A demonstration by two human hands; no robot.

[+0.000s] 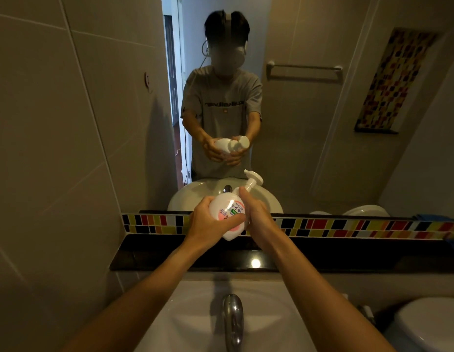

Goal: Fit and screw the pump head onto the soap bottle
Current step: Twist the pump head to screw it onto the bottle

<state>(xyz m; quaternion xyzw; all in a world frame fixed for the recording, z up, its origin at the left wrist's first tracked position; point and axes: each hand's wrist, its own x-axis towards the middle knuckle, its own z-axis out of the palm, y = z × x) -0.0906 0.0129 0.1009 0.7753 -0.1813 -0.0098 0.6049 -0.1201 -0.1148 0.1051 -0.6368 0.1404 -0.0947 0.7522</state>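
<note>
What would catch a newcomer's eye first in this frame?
Centre frame, both hands hold a white soap bottle tilted over the sink: the left hand wraps its body, the right hand sits at the neck below the pump head. Behind, the mirror repeats the scene above a colourful tile strip.

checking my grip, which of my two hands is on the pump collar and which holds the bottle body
The right hand is at the pump head, fingers round its collar. The left hand wraps the soap bottle body, held tilted above the sink.
</note>
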